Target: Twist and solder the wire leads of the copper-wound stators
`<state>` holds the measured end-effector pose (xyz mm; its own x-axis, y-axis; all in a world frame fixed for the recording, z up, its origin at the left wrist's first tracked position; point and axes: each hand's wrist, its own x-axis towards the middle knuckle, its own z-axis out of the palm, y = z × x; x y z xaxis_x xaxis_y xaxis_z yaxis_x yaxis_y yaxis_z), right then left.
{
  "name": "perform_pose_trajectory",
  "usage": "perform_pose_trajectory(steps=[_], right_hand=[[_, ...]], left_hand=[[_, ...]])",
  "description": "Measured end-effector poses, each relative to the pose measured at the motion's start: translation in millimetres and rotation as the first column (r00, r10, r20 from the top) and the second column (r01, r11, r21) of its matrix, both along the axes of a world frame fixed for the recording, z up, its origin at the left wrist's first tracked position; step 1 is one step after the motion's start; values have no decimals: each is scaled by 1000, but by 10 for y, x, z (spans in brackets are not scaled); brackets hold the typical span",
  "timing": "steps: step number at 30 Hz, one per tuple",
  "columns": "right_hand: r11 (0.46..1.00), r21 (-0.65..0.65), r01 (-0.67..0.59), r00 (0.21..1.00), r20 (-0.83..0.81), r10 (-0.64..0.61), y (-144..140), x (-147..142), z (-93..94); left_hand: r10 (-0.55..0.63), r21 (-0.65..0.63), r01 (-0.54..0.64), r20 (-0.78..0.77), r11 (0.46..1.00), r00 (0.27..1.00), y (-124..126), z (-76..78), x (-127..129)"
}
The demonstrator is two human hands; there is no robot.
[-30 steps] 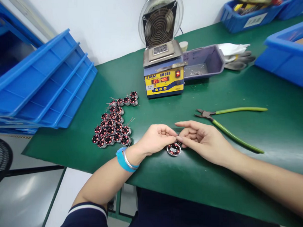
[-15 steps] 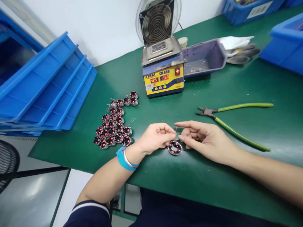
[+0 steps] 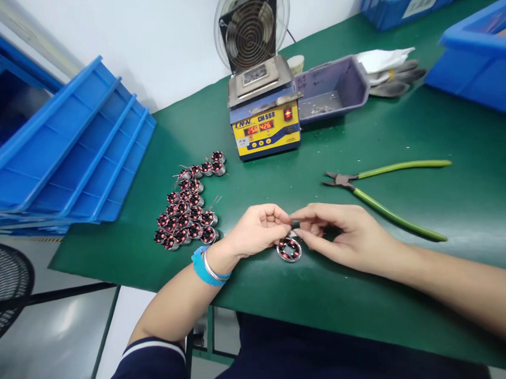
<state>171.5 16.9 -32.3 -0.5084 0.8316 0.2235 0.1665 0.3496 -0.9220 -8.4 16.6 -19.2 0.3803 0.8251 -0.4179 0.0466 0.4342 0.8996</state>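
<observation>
A small ring-shaped motor stator (image 3: 289, 249) with copper windings and a black core hangs just under my fingertips, its open face toward me. My left hand (image 3: 262, 229) is closed, thumb and forefinger pinching at the stator's upper edge, where its wire leads come out. From the other side my right hand (image 3: 341, 230) meets it, fingers bent, with forefinger and thumb tips at the same spot. Any thin wire between the right fingertips is too small to make out. Green-handled cutting pliers (image 3: 344, 179) lie spread beyond my right hand.
Several similar stators (image 3: 185, 214) stand grouped at the left, some with wires sticking out. Behind them are stacked blue bins (image 3: 81, 146). A yellow-fronted solder pot (image 3: 267, 128) with a fan stands at the back, beside a grey tray (image 3: 332, 93), gloves (image 3: 398, 79) and a blue bin (image 3: 473, 66).
My right forefinger has come down and in toward the left fingertips, and the upright wire seen before no longer shows. The whole view has shifted slightly.
</observation>
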Motion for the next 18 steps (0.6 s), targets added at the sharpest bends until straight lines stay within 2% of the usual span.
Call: perform_pose_trajectory(steps=[2,7,9,13,16,18], right_hand=[[997,66,37,997,63,-41,10,20,-19],[989,-147,34,998,63,-25,62,-1,-63],[984,-175,23,999,53,-14,67,-21,-63],[989,-144,28,998,53,-21,61,-5,-32],[991,-116,66,995,78,-57,70,82,7],[993,-105,44,992,120,-32,90,163,33]], left_hand=[[19,19,-19,30,1000,999,-2,-18,-2],[2,67,-8,76,998,997,-16,-37,-13],[-40,77,33,81,996,996,-23,-32,-17],[-61,89,58,31,994,998,-30,-26,-15],[-12,98,12,8,995,1000,-31,-34,-7],[34,98,-36,20,995,999,-32,-40,0]])
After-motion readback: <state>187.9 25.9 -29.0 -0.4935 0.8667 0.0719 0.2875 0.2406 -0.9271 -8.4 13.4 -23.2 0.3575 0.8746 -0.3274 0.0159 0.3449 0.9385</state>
